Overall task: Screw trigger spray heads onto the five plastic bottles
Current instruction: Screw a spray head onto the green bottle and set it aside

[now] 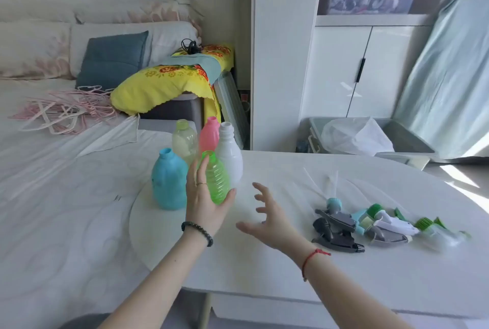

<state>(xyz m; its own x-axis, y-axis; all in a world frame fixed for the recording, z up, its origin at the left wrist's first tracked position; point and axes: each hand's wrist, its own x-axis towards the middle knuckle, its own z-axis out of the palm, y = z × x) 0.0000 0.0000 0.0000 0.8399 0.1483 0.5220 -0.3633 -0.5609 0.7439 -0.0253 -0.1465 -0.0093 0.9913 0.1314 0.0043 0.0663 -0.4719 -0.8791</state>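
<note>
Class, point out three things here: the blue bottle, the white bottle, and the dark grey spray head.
blue bottle [169, 183], head view, middle of its body
white bottle [230, 155], head view, upper body below the neck
dark grey spray head [334, 232], head view, its housing

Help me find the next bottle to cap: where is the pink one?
The pink bottle stands upright at the back of the bottle cluster, left of centre on the white table, between the pale yellow bottle and white bottle.
</note>
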